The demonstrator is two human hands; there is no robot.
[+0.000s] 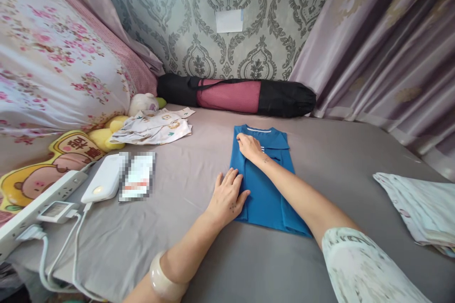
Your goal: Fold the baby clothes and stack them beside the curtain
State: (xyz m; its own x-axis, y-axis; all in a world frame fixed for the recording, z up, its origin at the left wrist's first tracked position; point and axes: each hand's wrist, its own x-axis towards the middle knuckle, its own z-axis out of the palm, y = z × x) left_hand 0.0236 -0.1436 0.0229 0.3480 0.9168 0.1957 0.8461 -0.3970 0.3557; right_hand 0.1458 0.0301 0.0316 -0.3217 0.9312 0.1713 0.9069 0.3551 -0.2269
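A blue shirt point(265, 199) lies on the grey sheet with its sides folded inward and its collar toward the wall. My left hand point(228, 197) rests on the shirt's left edge, fingers spread, partly on the sheet. Near the upper left of the shirt, below the collar, my right hand point(250, 147) has its fingers bent together on the cloth; whether a bit of fabric is pinched there is hard to make out. My right forearm crosses over the shirt's right side.
A black and pink rolled bag point(229, 96) lies along the wall. Patterned cloth point(156, 127), plush toys, a white power bank point(106, 177), a blurred phone-like item point(138, 177) and a power strip point(42, 213) are left. Folded pale cloth point(419, 206) lies right.
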